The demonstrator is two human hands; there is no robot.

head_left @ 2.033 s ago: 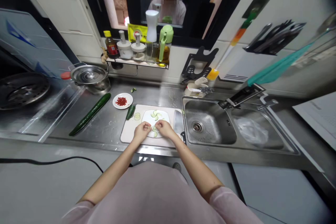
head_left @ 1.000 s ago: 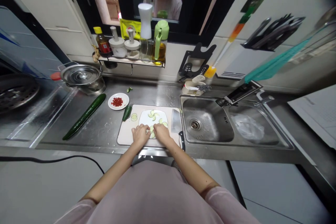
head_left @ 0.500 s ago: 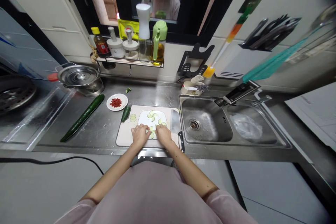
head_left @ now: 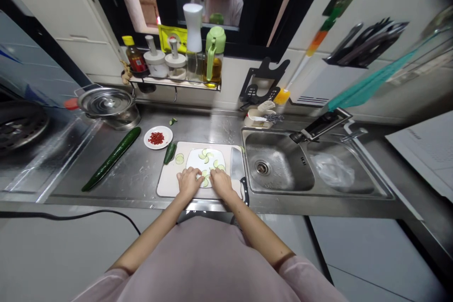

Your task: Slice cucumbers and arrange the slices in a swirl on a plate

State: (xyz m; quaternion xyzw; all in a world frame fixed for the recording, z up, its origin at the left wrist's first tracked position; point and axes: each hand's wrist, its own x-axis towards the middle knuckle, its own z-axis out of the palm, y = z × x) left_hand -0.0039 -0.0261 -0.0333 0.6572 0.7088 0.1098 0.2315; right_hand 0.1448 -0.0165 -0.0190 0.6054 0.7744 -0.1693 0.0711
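A white square plate (head_left: 193, 156) rests on the pale cutting board (head_left: 166, 184), with thin cucumber slices (head_left: 205, 155) laid on it in small curved groups. My left hand (head_left: 190, 182) is over the plate's near left corner, fingers bent, thumb and forefinger closed at a cucumber slice by the near edge. Across from it, my right hand (head_left: 221, 182) has its fingers curled together over the near right part, beside other slices; what its fingertips hold is hidden. On the board's right lies a knife (head_left: 237, 165). A cut cucumber piece (head_left: 170, 154) and loose slices (head_left: 179, 158) lie at its left.
Left of the board are a small plate of red bits (head_left: 158, 138) and a whole cucumber (head_left: 111, 159). A metal pot (head_left: 109, 106) stands behind them. The sink (head_left: 279, 160) adjoins the board's right side; a condiment shelf (head_left: 177, 82) hangs behind.
Almost nothing differs. Both hands stay at the plate's near edge with barely any finger movement, and the view shifts very slightly.
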